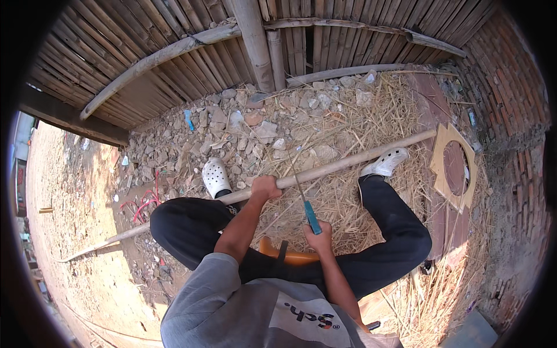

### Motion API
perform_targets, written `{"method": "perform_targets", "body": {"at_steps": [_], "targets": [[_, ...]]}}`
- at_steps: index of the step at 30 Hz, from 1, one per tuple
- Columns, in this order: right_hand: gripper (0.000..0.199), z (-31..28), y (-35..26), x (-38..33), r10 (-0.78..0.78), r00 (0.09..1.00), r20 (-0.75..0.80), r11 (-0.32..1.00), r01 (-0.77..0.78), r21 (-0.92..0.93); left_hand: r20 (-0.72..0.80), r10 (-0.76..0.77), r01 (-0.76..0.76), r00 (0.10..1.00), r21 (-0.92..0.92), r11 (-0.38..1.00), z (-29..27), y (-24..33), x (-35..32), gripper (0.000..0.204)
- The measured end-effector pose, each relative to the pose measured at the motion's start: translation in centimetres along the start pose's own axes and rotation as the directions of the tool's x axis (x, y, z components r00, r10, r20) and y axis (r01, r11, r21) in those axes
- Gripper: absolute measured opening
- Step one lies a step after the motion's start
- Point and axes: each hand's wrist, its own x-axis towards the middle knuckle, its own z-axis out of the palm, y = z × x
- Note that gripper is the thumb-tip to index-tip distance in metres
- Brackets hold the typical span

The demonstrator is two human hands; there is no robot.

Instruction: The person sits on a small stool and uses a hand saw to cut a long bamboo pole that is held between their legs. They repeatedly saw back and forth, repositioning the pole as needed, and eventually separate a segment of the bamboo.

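A long pale wooden pole (348,163) lies slanted across my lap, running from the lower left to the upper right. My left hand (265,187) grips the pole near its middle. My right hand (318,237) holds a small saw (306,200) by its blue handle, and the thin blade rests across the pole just right of my left hand. I sit on a low orange stool (290,255) with my knees spread, in dark trousers and white perforated clogs (215,176).
Straw and broken stones cover the ground ahead. A bamboo fence (174,52) with a thick post stands behind. A brick wall (510,93) curves along the right. A flat wooden square with a round hole (439,174) lies by my right foot. Red cord (145,203) lies left.
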Motion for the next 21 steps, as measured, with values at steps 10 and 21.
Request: {"method": "perform_targets", "body": {"at_steps": [10,21], "targets": [[0.024,-3.4,-0.1,-6.3,0.028,0.999,0.043,0.994,-0.023,-0.108,-0.015,-0.025,0.026,1.000,0.006,1.000,-1.1,1.4,0.0,0.040],[0.021,-3.8,-0.5,-5.8,-0.082,0.996,0.032,0.992,0.084,-0.093,0.002,-0.057,0.057,0.998,-0.012,0.998,-0.9,2.5,-1.2,0.043]]}}
